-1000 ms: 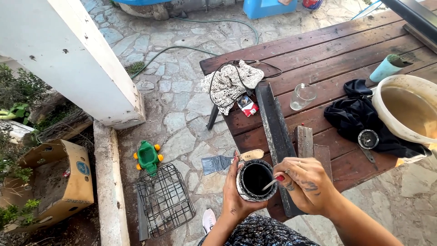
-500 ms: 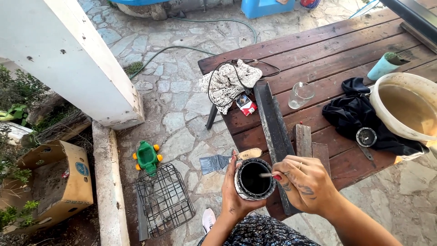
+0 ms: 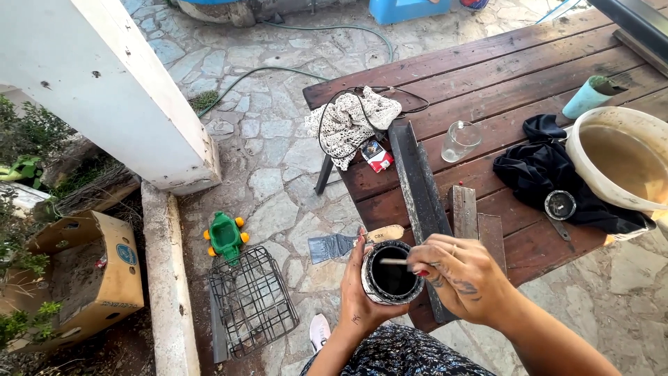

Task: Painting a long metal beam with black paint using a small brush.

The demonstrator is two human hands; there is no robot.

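Here the left hand (image 3: 362,296) is wrapping around a small open paint can (image 3: 392,273) with dark contents, holding it off the near edge of the wooden tabletop (image 3: 501,76), while the right hand (image 3: 463,278) is pinching a thin stick (image 3: 394,262) dipping into the can's mouth. Doing this well is probably meaning keeping the can level and the stick off the rim. Room is tightening rightward, with a dark angled board (image 3: 417,188) and small wood block (image 3: 464,212) just beside the right hand; a paintbrush (image 3: 348,242) is lying left.
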